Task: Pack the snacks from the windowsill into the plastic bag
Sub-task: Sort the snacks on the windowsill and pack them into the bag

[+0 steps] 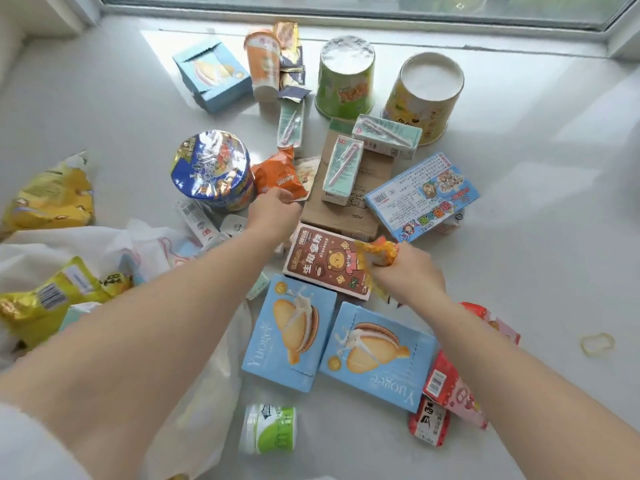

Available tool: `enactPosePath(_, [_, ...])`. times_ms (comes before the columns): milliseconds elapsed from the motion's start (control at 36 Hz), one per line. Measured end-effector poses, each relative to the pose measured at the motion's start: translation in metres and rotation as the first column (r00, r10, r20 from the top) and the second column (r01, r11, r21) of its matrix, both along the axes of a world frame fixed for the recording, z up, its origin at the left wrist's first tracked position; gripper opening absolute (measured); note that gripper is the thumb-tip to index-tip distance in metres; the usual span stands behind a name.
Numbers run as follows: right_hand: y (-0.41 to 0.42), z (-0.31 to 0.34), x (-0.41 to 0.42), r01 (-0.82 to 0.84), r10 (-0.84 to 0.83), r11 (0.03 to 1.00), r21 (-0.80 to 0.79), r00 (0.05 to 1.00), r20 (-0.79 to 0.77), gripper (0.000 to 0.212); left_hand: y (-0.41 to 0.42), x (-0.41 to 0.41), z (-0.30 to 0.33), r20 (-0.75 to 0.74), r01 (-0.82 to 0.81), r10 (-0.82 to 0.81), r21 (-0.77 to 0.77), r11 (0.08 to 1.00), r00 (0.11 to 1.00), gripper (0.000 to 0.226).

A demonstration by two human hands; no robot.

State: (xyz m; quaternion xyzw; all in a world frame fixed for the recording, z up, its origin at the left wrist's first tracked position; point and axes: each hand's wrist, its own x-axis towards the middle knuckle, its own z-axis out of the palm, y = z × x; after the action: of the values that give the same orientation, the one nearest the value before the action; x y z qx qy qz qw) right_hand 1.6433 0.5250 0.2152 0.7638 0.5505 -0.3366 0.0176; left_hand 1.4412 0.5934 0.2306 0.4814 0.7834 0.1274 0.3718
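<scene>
Nearest the lens: bare forearms reaching forward over the white windowsill [540, 188], with a small green-and-white printed tub [268, 429] lying on its side between them. Left hand [273, 211] curled onto the lower edge of a crinkled orange foil packet [278, 176], pinching it beside a foil-lidded blue noodle bowl [213, 169]. Right hand [407, 271] clenched around a crumpled yellow-orange wrapper [377, 254], held above a glossy brown carton [327, 263] bearing a cartoon bear and Chinese characters. Two flat light-blue cardboard boxes [294, 332] printed "Yuoge" with cream-filled biscuit pictures, side by side just below that carton. Thin, wrinkled white plastic bag [104, 244] spread at left, with yellow foil pouches [52, 299] resting on it. Farther back: plain brown cardboard [367, 188] under mint-green drink cartons [343, 171] with attached straws, a blue box [422, 195] dense with small print and a barcode, and two upturned paper cups, one green [346, 77], one yellow [422, 95]. Red packets [446, 386] with barcode at lower right; lettering there too blurred to read.
</scene>
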Motion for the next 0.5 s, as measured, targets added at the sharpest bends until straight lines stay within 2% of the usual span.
enactPosePath(167, [0.068, 0.015, -0.036, 0.044, -0.032, 0.994, 0.102, 0.993, -0.112, 0.018, 0.059, 0.002, -0.016, -0.159, 0.150, -0.162, -0.082, 0.985, 0.974, 0.054])
enactPosePath(361, [0.133, 0.001, -0.060, 0.084, -0.062, 0.978, 0.189, 0.991, -0.121, 0.034, 0.097, 0.006, -0.042, -0.156, 0.266, -0.328, -0.322, 0.909, 0.932, 0.077])
enactPosePath(444, [0.151, 0.000, -0.069, 0.105, -0.074, 0.979, 0.177, 0.982, -0.172, 0.039, 0.108, 0.008, -0.046, -0.127, 0.276, -0.339, -0.359, 0.892, 0.932, 0.084])
enactPosePath(500, [0.161, 0.000, -0.075, 0.112, -0.076, 0.978, 0.174, 0.976, -0.203, 0.042, 0.116, 0.008, -0.048, -0.123, 0.276, -0.343, -0.375, 0.885, 0.931, 0.080])
